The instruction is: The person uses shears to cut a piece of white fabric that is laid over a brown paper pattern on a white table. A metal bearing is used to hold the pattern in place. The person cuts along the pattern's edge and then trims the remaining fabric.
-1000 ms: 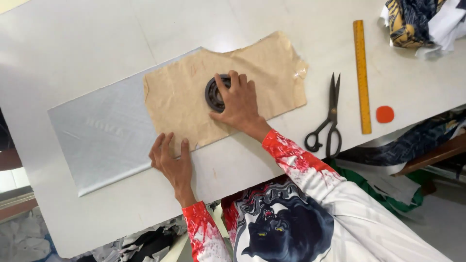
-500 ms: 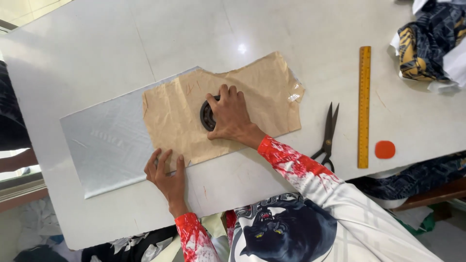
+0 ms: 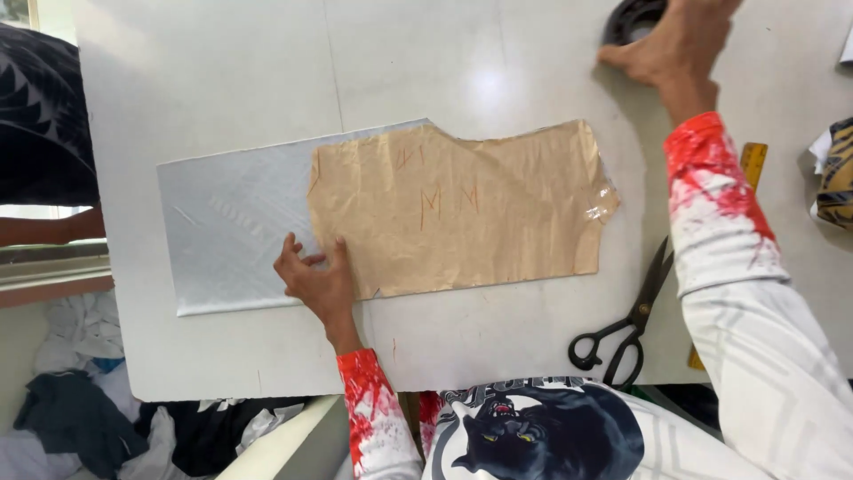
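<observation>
The left hand [image 3: 313,277] lies flat on the table [image 3: 213,80], fingers spread and holding nothing. Its fingertips press the near-left corner of the paper pattern [image 3: 462,209], and the palm rests on the grey fabric [image 3: 235,222] beneath.

The pattern is a tan sheet with a stepped far edge and faint red marks near its middle. It covers the right part of the fabric; the left part of the fabric lies bare and flat. A patch of clear tape [image 3: 602,203] sits at the pattern's right edge.

The right hand [image 3: 671,44] is extended to the far right of the table, well apart from the pattern. It rests on a dark round weight [image 3: 633,20] at the top edge of the view. The fingers curve over the weight's right side, but the frame cuts them off — whether they grip it or only touch it cannot be told.

Black scissors [image 3: 626,324] lie on the near right of the table, blades pointing far and just beside the right sleeve [image 3: 729,240]. A yellow ruler [image 3: 753,160] shows past that sleeve, mostly hidden by it.

Patterned cloth [image 3: 835,173] lies at the far right edge. Off the table's left side — below it — a heap of dark and white clothes [image 3: 80,409] is visible.
</observation>
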